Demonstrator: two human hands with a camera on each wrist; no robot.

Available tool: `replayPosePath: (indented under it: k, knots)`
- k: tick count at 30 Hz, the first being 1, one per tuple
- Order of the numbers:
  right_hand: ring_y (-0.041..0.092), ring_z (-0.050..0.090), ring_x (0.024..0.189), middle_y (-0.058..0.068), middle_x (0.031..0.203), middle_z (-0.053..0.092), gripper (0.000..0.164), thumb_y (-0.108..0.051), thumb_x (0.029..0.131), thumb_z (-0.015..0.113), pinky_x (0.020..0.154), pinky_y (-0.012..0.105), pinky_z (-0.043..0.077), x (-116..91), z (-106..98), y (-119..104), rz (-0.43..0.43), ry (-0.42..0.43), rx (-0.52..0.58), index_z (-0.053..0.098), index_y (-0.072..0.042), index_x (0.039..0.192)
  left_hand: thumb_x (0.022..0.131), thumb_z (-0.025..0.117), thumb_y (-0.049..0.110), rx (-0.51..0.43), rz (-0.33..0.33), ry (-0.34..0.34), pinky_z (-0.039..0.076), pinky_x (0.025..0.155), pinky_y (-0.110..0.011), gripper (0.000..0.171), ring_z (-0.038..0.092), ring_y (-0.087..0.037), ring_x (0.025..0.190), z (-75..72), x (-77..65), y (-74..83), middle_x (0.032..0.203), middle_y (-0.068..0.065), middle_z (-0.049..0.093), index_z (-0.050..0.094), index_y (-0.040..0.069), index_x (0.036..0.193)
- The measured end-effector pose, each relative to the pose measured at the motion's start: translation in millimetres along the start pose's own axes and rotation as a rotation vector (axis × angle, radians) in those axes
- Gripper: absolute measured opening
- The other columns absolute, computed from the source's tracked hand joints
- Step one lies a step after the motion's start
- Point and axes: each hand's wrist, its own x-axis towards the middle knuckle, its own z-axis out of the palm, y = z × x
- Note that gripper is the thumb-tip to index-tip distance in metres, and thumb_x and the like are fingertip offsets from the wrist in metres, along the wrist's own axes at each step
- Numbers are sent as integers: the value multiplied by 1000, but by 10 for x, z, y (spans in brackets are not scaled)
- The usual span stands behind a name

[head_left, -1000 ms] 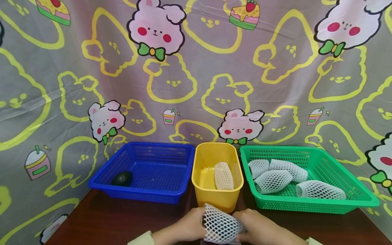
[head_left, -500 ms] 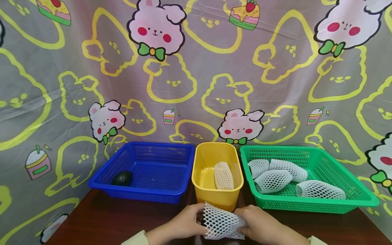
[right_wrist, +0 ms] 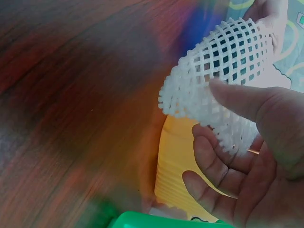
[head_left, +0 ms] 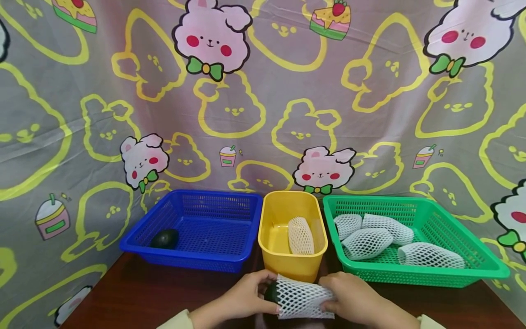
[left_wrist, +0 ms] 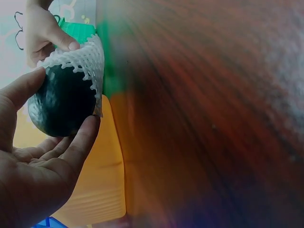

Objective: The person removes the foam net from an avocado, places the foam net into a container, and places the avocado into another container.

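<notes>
Holding a dark fruit (left_wrist: 61,104) in our left hand (head_left: 245,296), we pinch the foam net (head_left: 305,299) partly around it with our right hand (head_left: 351,294), beside the near edge of the yellow bin (head_left: 290,266).

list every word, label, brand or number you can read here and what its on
None readable: no lettering shows on the held foam net, dark fruit, blue basket, yellow bin or green basket.
Patterned cloth: cartoon drawings; its cups' green patches are too small to tell if they carry text.
</notes>
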Motion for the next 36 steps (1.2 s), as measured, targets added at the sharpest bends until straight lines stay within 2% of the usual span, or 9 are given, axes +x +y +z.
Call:
replayPosePath:
  k: [6, 11, 13, 18, 24, 36]
  knots:
    - [2, 52, 79, -17, 92, 59, 45, -48, 73, 81, 68, 32, 49, 29, 2, -74, 7, 30, -26, 65, -19, 105, 72, 82, 2, 2, 1, -3, 53, 70, -21, 49, 63, -7, 83, -7, 2, -4, 98, -1, 62, 58, 0, 115]
    - [2, 52, 80, -14, 94, 59, 52, -48, 72, 81, 70, 32, 49, 87, 5, -166, -14, 40, -16, 64, -16, 108, 71, 82, 2, 6, -1, -2, 53, 70, -21, 49, 63, -8, 83, -11, 0, 7, 98, -1, 62, 58, 0, 115]
    - [3, 52, 79, -13, 93, 59, 50, -45, 72, 82, 70, 32, 49, 115, 6, -206, -25, 42, -33, 64, -14, 108, 71, 82, 2, 12, -1, -4, 53, 70, -21, 49, 63, -7, 83, -15, 1, 8, 98, 0, 62, 59, 0, 115]
    - [2, 51, 69, -15, 79, 57, 36, -36, 72, 84, 62, 30, 47, 179, 2, -271, -37, 32, -70, 66, -15, 95, 71, 83, 4, 32, 6, -1, 53, 70, -21, 51, 62, -7, 83, -26, -4, 16, 98, 1, 62, 58, 0, 115]
    - [0, 49, 62, -17, 71, 55, 27, -27, 72, 85, 56, 26, 45, 204, 3, -266, -46, 39, -59, 65, -16, 85, 71, 83, 3, 21, 23, 5, 53, 70, -22, 50, 62, -7, 84, -42, -33, 45, 98, 0, 63, 59, 1, 115]
    - [0, 47, 57, -18, 65, 53, 20, -25, 75, 83, 52, 24, 41, 152, -62, -227, -23, 24, -37, 64, -19, 77, 73, 84, 14, 60, 6, 15, 53, 70, -23, 48, 63, -8, 84, -112, -100, 89, 98, 3, 64, 61, 7, 114]
